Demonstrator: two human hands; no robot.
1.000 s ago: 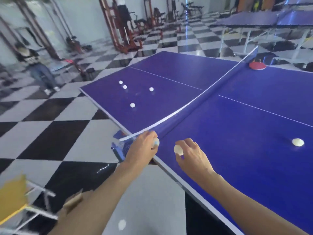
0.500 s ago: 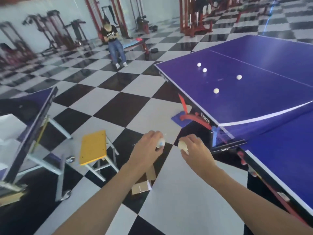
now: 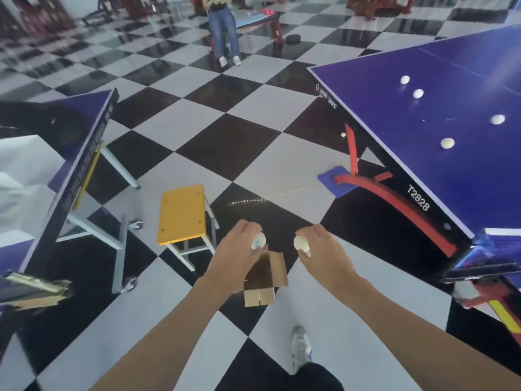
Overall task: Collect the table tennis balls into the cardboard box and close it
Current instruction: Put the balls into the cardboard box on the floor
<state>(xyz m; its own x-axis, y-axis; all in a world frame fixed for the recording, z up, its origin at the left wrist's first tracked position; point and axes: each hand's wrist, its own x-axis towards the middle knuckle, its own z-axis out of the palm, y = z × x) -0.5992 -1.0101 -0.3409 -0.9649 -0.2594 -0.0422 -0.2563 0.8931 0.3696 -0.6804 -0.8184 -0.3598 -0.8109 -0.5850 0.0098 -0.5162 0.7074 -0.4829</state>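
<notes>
1. Stool: yellow top, standing on the checkered floor, left of both hands.
2. Left hand: thumb and fingertips pinch a white ball with a blue mark. The hand is over the box's left edge.
3. Box: cardboard, on the floor, flaps open, seen between the two hands. Contents cannot be told.
4. Right hand: fingers curled, pinching a second ball, just right of the box.
5. Table: blue, at far right. Four balls lie on it, well apart from the box.

A yellow stool stands on checkered floor, a person seated beyond.
</notes>
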